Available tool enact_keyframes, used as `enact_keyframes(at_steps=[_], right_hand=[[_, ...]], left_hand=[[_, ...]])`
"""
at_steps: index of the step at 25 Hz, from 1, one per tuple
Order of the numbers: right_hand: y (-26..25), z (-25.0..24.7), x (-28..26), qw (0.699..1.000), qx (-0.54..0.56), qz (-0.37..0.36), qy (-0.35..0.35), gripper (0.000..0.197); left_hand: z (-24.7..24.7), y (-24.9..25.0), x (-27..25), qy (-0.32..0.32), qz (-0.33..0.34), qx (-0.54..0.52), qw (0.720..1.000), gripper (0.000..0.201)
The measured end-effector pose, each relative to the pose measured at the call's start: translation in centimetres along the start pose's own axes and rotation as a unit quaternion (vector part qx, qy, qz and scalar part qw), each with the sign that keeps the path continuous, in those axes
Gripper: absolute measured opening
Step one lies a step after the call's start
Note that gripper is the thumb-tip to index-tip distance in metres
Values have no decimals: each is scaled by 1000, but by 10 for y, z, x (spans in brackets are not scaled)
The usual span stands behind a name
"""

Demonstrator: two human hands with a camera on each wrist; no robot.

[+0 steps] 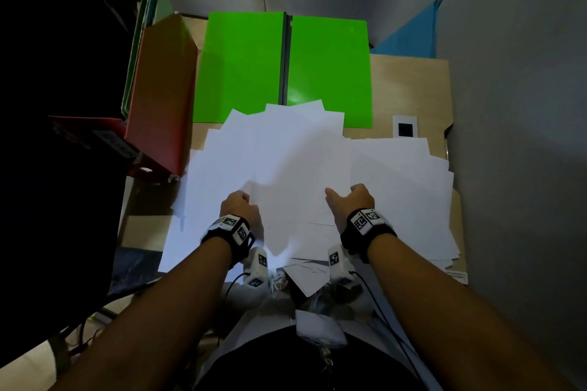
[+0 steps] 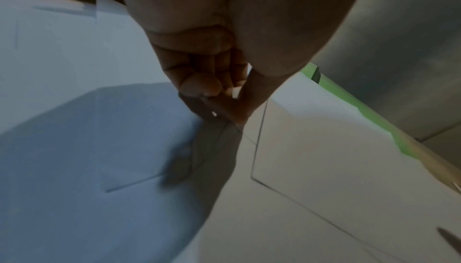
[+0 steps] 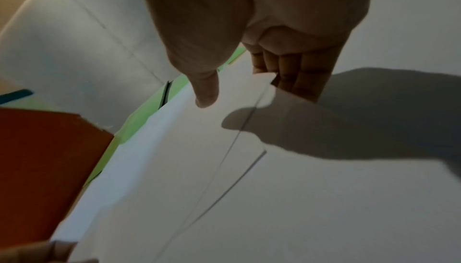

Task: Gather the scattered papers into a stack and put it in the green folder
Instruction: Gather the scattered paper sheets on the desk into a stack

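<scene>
We are early in the task, by our judgement: the plain white sheets of paper (image 1: pixel 317 168) lie fanned and overlapping across the pale wooden worktop (image 1: pixel 409 89), not squared into a stack, and none sits properly inside the bright green plastic folder (image 1: pixel 241 67). That folder lies open and flat at the far side of the worktop, its dark spine between the two leaves, with only the far corners of a few sheets overlapping its near edge. Gathering, squaring and filing all remain.

Our left hand (image 1: pixel 236 205) has its fingers curled and pinches the left edge of a raised sheet. Our right hand (image 1: pixel 355 200) curls its fingers under the right edge of the same bunch, the thumb stretched out over the top. The paper looks thin, blank and floppy, bowing between the hands. A red cardboard folder (image 1: pixel 162 89) stands at the left.
</scene>
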State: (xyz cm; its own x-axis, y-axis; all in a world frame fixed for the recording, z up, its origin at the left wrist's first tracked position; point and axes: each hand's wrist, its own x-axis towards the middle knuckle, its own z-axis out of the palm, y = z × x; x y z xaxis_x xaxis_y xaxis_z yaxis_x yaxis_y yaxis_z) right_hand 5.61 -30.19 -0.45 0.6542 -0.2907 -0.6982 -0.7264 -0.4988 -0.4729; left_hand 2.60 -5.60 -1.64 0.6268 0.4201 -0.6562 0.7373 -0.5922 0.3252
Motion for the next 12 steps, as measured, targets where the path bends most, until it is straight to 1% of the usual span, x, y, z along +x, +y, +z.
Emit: enact_keyframes(at_steps=[2, 3, 4, 5, 7, 8, 9, 11, 12], right_hand=[[-5, -2, 2, 1000, -15, 7, -6, 84], [-7, -4, 2, 1000, -25, 7, -10, 79], [-9, -4, 3, 999, -27, 13, -13, 73], [-11, -4, 3, 999, -29, 17, -15, 67], [-15, -1, 3, 999, -40, 19, -24, 58], [-17, 1, 6, 999, -41, 13, -24, 54], [-19, 3, 6, 999, -42, 4, -21, 47], [-20, 6, 10, 999, -33, 0, -8, 34], [-20, 9, 12, 1000, -26, 6, -7, 39]], left_hand=[[1, -1, 1, -22, 12, 36, 999, 26], [0, 0, 0, -26, 19, 50, 998, 26], [-2, 2, -1, -22, 30, 51, 998, 22], [-2, 5, 1, -6, 45, 35, 998, 26], [-2, 14, 0, 31, 55, -30, 998, 63], [-3, 21, -3, 38, 43, -63, 996, 76], [-3, 26, -3, 40, 26, -95, 994, 82], [-2, 35, -3, -1, -28, -159, 987, 83], [-1, 37, -2, -26, -54, -200, 978, 81]])
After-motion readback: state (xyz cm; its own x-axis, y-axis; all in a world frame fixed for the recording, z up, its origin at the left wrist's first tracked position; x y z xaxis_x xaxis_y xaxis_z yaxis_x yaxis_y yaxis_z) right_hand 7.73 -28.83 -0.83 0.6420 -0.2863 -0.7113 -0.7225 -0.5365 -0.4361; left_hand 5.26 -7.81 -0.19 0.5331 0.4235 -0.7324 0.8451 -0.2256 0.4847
